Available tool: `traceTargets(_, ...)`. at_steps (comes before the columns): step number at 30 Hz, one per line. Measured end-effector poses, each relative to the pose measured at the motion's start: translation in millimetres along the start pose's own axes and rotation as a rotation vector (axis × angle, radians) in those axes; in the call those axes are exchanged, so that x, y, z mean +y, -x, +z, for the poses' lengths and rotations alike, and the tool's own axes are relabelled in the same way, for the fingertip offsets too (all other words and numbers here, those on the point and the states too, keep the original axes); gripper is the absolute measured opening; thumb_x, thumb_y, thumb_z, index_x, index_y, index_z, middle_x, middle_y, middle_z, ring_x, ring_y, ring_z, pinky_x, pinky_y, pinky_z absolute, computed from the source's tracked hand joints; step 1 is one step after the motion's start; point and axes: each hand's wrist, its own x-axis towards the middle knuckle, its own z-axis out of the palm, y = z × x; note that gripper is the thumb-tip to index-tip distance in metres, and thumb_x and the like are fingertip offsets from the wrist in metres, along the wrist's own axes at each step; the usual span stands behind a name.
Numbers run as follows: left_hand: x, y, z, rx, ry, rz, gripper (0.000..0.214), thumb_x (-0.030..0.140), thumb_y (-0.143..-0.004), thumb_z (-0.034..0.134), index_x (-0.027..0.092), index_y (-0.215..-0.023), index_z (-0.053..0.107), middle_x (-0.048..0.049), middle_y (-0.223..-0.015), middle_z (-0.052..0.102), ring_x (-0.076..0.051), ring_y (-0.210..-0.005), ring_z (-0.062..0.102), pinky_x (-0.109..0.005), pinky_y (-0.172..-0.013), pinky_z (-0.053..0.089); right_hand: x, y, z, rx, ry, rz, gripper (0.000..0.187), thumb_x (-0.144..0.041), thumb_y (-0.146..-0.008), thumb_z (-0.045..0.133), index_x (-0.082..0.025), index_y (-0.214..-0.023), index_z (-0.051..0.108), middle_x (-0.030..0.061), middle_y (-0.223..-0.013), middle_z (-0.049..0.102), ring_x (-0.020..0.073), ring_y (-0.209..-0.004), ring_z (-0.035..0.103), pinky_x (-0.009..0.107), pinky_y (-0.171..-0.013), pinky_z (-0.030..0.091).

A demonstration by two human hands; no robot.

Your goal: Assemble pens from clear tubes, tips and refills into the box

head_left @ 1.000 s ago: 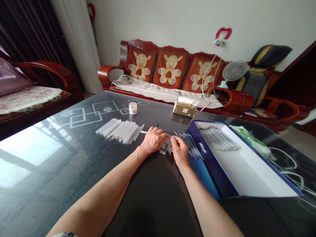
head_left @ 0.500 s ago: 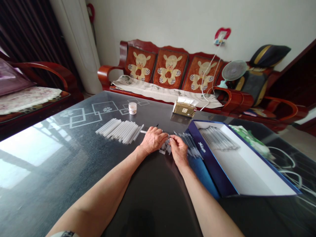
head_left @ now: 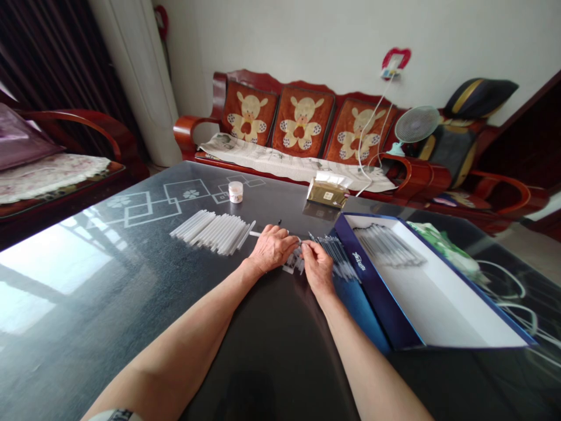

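Note:
My left hand [head_left: 272, 248] and my right hand [head_left: 317, 267] meet at the middle of a dark glass table [head_left: 131, 280]. Both are closed in a pinch on a thin white tube [head_left: 256, 234] that sticks out to the left of my left hand. Small clear pieces [head_left: 293, 266] lie between the hands. A row of white tubes [head_left: 214, 231] lies to the left of my left hand. A loose pile of thin dark refills [head_left: 335, 255] lies right beside my right hand.
An open blue box [head_left: 421, 292] with more refills [head_left: 388, 245] sits at the right. A small white jar [head_left: 235, 191] and a tissue pack [head_left: 328, 192] stand farther back. A wooden sofa [head_left: 302, 126] and a fan [head_left: 415, 126] lie beyond the table.

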Motion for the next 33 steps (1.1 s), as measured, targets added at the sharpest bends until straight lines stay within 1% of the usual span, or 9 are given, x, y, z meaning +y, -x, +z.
traceTargets(5,-0.4,0.3,-1.1,0.000,0.000,-0.005,0.038,0.042,-0.098,0.032,0.025,-0.103,0.066,-0.0030,-0.077,0.060,-0.018,-0.075,0.049,-0.035,-0.076,0.031,-3.1,1.3,-0.4,-0.019,-0.044,0.021,0.040,-0.043,-0.075,0.061,-0.017,-0.105,0.065,0.0075,-0.097,0.070,0.0176,-0.073,0.063,0.030,-0.066,0.051)
traceTargets(9,0.0,0.3,-1.4,-0.015,0.002,-0.003,0.039,0.042,-0.098,0.032,0.025,-0.103,0.066,-0.0036,-0.078,0.059,-0.018,-0.075,0.049,-0.035,-0.076,0.031,-7.0,1.6,-0.8,0.029,0.006,0.089,0.042,-0.053,-0.079,0.055,-0.015,-0.093,0.067,0.0060,-0.076,0.069,0.0183,-0.065,0.062,0.029,-0.062,0.050)
traceTargets(12,-0.2,0.3,-1.0,-0.018,-0.002,0.001,0.039,0.042,-0.098,0.033,0.025,-0.103,0.066,-0.0040,-0.078,0.059,-0.018,-0.075,0.049,-0.035,-0.076,0.031,-5.6,1.0,-0.7,0.015,0.066,0.038,0.041,-0.054,-0.079,0.055,-0.016,-0.085,0.068,0.0046,-0.071,0.067,0.0181,-0.065,0.061,0.030,-0.065,0.050)
traceTargets(16,-0.7,0.4,-1.3,-0.016,-0.007,-0.001,0.039,0.043,-0.098,0.032,0.025,-0.104,0.066,-0.0040,-0.078,0.059,-0.018,-0.075,0.049,-0.035,-0.076,0.031,-2.9,0.9,-0.4,-0.013,0.028,-0.018,0.035,-0.047,-0.077,0.059,-0.017,-0.094,0.068,0.0056,-0.084,0.069,0.0181,-0.072,0.063,0.031,-0.070,0.051)
traceTargets(19,-0.4,0.3,-2.0,-0.019,-0.003,-0.005,0.039,0.042,-0.098,0.032,0.025,-0.104,0.066,-0.0043,-0.078,0.059,-0.018,-0.075,0.049,-0.035,-0.076,0.031,-4.3,1.6,-0.7,-0.016,-0.019,0.013,0.040,-0.045,-0.074,0.061,-0.018,-0.104,0.065,0.0062,-0.092,0.070,0.0174,-0.071,0.062,0.030,-0.066,0.051)
traceTargets(22,0.1,0.2,-2.1,-0.016,0.004,-0.006,0.039,0.042,-0.098,0.032,0.025,-0.102,0.067,-0.0042,-0.077,0.058,-0.018,-0.075,0.048,-0.035,-0.076,0.031,-6.5,1.9,-1.1,0.009,-0.017,0.097,0.044,-0.052,-0.077,0.058,-0.016,-0.101,0.065,0.0055,-0.081,0.069,0.0172,-0.063,0.060,0.028,-0.058,0.048)
traceTargets(25,0.1,0.3,-1.6,-0.016,0.012,-0.003,0.039,0.043,-0.098,0.032,0.025,-0.102,0.067,-0.0038,-0.077,0.058,-0.018,-0.075,0.048,-0.034,-0.076,0.031,-6.3,1.6,-0.9,0.006,0.042,0.080,0.041,-0.055,-0.079,0.055,-0.016,-0.087,0.067,0.0044,-0.069,0.066,0.0180,-0.063,0.060,0.029,-0.061,0.047)
traceTargets(29,-0.8,0.5,-1.3,-0.021,0.010,-0.005,0.039,0.043,-0.098,0.032,0.025,-0.104,0.067,-0.0041,-0.077,0.059,-0.018,-0.075,0.048,-0.035,-0.076,0.031,-3.8,1.0,-0.1,-0.021,0.025,0.006,0.035,-0.048,-0.077,0.058,-0.017,-0.091,0.067,0.0055,-0.080,0.068,0.0181,-0.070,0.062,0.031,-0.069,0.050)
traceTargets(33,-1.0,0.4,-1.3,-0.018,0.006,-0.005,0.040,0.042,-0.098,0.032,0.024,-0.103,0.067,-0.0039,-0.077,0.059,-0.018,-0.075,0.048,-0.035,-0.076,0.031,-4.4,1.0,0.1,-0.011,-0.032,0.044,0.045,-0.047,-0.075,0.060,-0.016,-0.108,0.063,0.0086,-0.098,0.069,0.0181,-0.072,0.063,0.031,-0.065,0.051)
